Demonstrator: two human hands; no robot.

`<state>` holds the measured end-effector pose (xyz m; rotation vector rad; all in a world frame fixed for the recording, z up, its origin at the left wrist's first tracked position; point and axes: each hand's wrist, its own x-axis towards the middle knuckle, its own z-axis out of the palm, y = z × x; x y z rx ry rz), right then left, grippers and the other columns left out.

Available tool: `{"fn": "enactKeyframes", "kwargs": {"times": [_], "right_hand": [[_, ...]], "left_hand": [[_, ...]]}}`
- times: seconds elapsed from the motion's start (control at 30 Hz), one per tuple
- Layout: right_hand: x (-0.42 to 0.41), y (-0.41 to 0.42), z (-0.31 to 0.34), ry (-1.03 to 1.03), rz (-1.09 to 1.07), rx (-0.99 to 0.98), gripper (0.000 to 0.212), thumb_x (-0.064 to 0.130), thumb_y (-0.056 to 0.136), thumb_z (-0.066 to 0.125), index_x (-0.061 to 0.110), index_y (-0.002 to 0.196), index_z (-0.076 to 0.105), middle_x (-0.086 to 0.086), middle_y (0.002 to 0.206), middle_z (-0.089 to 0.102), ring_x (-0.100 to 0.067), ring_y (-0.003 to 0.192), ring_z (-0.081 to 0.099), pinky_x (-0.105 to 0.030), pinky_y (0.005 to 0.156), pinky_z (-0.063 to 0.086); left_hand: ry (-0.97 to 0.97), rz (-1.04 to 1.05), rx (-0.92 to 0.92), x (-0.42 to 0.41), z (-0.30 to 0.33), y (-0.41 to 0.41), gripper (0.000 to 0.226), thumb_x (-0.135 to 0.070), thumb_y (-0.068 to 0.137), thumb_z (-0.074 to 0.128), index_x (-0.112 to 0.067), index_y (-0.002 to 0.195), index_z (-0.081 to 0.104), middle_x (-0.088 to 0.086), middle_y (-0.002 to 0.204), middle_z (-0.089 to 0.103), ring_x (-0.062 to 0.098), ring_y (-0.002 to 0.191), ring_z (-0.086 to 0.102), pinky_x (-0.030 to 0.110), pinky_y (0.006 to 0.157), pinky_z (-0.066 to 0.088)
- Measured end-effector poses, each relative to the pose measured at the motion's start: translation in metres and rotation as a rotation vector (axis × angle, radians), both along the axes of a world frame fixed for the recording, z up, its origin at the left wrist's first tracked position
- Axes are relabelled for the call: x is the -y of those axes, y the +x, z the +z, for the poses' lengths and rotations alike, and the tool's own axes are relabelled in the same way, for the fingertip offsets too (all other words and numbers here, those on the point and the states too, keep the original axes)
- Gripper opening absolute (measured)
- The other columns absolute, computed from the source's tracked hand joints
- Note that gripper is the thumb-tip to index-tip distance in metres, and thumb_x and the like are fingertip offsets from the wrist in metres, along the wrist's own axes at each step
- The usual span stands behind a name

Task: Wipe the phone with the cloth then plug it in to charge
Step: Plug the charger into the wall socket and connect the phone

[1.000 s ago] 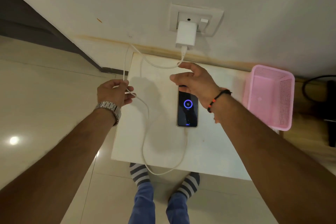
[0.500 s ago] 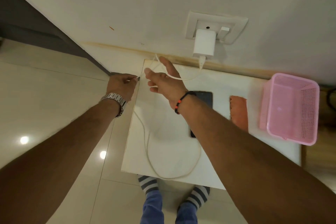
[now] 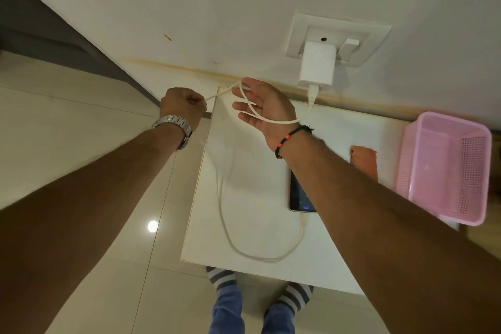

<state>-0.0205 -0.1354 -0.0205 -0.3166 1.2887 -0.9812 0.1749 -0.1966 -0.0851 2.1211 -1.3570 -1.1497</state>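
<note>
The phone [image 3: 298, 195] lies flat on the white table [image 3: 260, 176], mostly hidden under my right forearm, with the white cable [image 3: 225, 214] plugged into its near end. The cable loops over the table and runs up to the white charger [image 3: 317, 69] in the wall socket [image 3: 339, 40]. My left hand [image 3: 183, 107] grips the cable in a fist just off the table's left edge. My right hand [image 3: 263, 107] is spread, fingers straight, with the cable draped across its palm. The orange cloth [image 3: 364, 161] lies beside the phone.
A pink plastic basket [image 3: 444, 168] stands at the table's right end, touching the cloth's side. The table stands against the wall. My striped socks [image 3: 225, 278] show below the table's near edge on a glossy tiled floor [image 3: 81, 144].
My right hand left the phone, moved left and up to the cable and opened under it. My left hand kept its grip on the cable. The view shifted, revealing the cloth.
</note>
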Motion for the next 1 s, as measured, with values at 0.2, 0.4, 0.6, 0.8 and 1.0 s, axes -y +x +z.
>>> {"fn": "enactKeyframes", "kwargs": {"times": [0.2, 0.4, 0.6, 0.8, 1.0], "right_hand": [[0.003, -0.006, 0.0, -0.043, -0.038, 0.106, 0.025, 0.017, 0.086, 0.078, 0.016, 0.108, 0.067, -0.012, 0.118, 0.073, -0.022, 0.091, 0.073, -0.036, 0.092, 0.058], [0.006, -0.012, -0.006, 0.005, -0.084, 0.061, 0.019, -0.004, 0.086, 0.073, 0.003, 0.103, 0.069, -0.019, 0.105, 0.07, -0.019, 0.072, 0.07, -0.026, 0.075, 0.062], [-0.011, -0.027, -0.005, 0.106, -0.135, 0.164, 0.026, 0.015, 0.099, 0.06, 0.002, 0.12, 0.064, -0.021, 0.118, 0.07, -0.029, 0.088, 0.072, -0.036, 0.083, 0.061], [-0.128, -0.027, 0.012, 0.001, -0.114, -0.734, 0.024, 0.028, 0.083, 0.073, 0.009, 0.072, 0.065, -0.008, 0.065, 0.068, -0.021, 0.054, 0.061, -0.03, 0.055, 0.056], [-0.267, -0.015, -0.006, 0.493, 0.108, -1.053, 0.037, 0.06, 0.068, 0.077, 0.027, 0.069, 0.06, 0.017, 0.061, 0.064, 0.003, 0.058, 0.059, -0.01, 0.048, 0.035]], "left_hand": [[-0.075, -0.011, 0.095, 0.026, -0.005, -0.015, 0.002, -0.016, 0.08, 0.081, -0.018, 0.08, 0.081, -0.004, 0.078, 0.078, 0.013, 0.068, 0.072, 0.032, 0.074, 0.065], [0.059, -0.048, 0.117, 0.037, -0.016, -0.024, 0.007, -0.014, 0.076, 0.081, -0.02, 0.075, 0.08, -0.001, 0.082, 0.079, 0.019, 0.075, 0.075, 0.027, 0.075, 0.061], [0.326, -0.195, 0.013, 0.034, -0.013, -0.021, 0.033, 0.001, 0.095, 0.054, -0.02, 0.102, 0.078, 0.003, 0.078, 0.076, 0.015, 0.054, 0.071, 0.024, 0.043, 0.055], [0.327, -0.05, -0.184, 0.015, -0.01, -0.011, 0.044, 0.006, 0.094, 0.056, -0.018, 0.128, 0.069, 0.006, 0.084, 0.076, 0.013, 0.059, 0.074, 0.025, 0.046, 0.058], [0.236, 0.108, -0.157, -0.006, -0.013, -0.008, 0.006, -0.008, 0.09, 0.072, -0.001, 0.091, 0.073, 0.022, 0.089, 0.077, 0.031, 0.063, 0.075, 0.04, 0.055, 0.065]]}}
